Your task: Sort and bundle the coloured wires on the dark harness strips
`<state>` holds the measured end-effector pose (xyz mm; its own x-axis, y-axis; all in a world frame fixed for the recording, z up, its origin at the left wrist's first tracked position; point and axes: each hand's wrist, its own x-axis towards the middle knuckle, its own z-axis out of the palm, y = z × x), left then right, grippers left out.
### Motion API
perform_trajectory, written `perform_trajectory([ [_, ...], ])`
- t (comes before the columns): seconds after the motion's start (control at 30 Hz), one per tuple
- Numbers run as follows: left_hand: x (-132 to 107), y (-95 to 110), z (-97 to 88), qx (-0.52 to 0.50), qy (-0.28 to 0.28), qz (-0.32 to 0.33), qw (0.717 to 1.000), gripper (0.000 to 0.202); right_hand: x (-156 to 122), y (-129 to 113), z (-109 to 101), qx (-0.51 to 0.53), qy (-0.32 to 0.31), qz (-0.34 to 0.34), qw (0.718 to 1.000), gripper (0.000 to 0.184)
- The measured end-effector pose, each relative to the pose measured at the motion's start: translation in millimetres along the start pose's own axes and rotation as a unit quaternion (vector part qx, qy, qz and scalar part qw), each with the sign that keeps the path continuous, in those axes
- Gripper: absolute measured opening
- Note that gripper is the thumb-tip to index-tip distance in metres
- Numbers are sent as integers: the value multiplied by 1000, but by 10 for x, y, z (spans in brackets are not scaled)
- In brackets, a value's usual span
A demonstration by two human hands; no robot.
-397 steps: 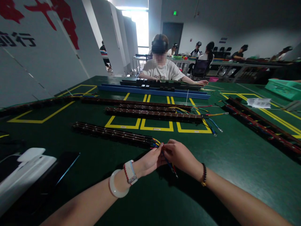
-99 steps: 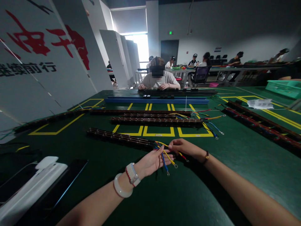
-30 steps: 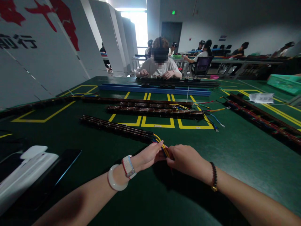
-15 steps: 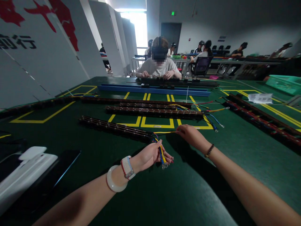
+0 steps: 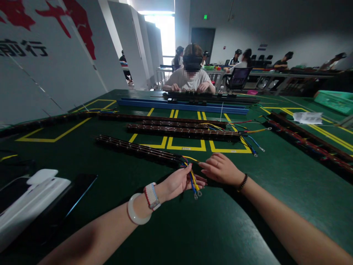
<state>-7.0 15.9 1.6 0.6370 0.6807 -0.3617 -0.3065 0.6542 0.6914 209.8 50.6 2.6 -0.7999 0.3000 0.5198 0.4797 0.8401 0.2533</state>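
My left hand (image 5: 176,183) is closed around blue and yellow wires (image 5: 195,181) with ring terminals, thumb on top, and the terminals hang below its fingers. These wires come from the right end of a long dark strip (image 5: 138,150) with thin coppery lines along it. My right hand (image 5: 224,170) is just to the right, its fingertips pinched at the end of a thinner yellow wire (image 5: 191,158) from the same strip. The wire's tip is hidden by the fingers.
Several similar strips (image 5: 182,130) lie beyond, across yellow tape outlines. More strips (image 5: 309,141) and a paper (image 5: 307,118) are at right, near a green basket (image 5: 335,100). A white device (image 5: 35,198) sits at left. Across the table, a person (image 5: 190,75) works behind a blue rail (image 5: 182,105).
My right hand has come left and slightly down, closer to my left hand, and the thin yellow wire is less stretched out. My left hand keeps its hold on the wires.
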Motion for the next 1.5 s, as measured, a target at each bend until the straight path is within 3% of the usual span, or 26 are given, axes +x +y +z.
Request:
perform_trajectory([
  [0.1, 31, -39, -24, -9, 29, 19, 999, 23, 67, -123, -45, -6, -5, -105, 994, 32],
  [0.23, 56, -80, -35, 2, 62, 28, 998, 22, 127, -213, -105, -12, -14, -130, 991, 32],
  [0.33, 41, -75, -17, 3, 56, 36, 998, 22, 125, -221, -105, 2, -6, -127, 992, 28],
  [0.5, -3, -39, -5, 23, -12, 41, 999, 32, 79, -159, -6, 74, 8, -27, 997, 24],
  [0.67, -3, -45, -21, 34, 1, 26, 999, 34, 168, -115, 3, 200, 37, 130, 970, 18],
  [0.77, 25, -52, -35, 53, -6, 9, 999, 40, 386, -103, -63, 246, 39, 216, 944, 16],
  [0.87, 48, -48, -50, 68, -24, 7, 997, 43, 740, -107, -102, 260, 25, 248, 933, 17],
  [1.03, 55, -83, -60, 78, -32, 30, 996, 47, 1400, -211, 68, 215, -30, 164, 962, 21],
  [1.17, 59, -139, -68, 97, -24, 75, 992, 43, 1687, -334, 316, 136, -110, 153, 973, 24],
  [1.27, 64, -145, -81, 78, -24, 73, 994, 43, 1706, -338, 340, 160, -126, 143, 969, 24],
  [1.33, 69, -132, -88, 73, -29, 63, 995, 45, 1632, -276, 241, 226, -94, 146, 959, 25],
  [1.5, 83, -110, -81, 89, -12, 32, 995, 44, 1112, -20, -44, 339, 7, 262, 904, 31],
])
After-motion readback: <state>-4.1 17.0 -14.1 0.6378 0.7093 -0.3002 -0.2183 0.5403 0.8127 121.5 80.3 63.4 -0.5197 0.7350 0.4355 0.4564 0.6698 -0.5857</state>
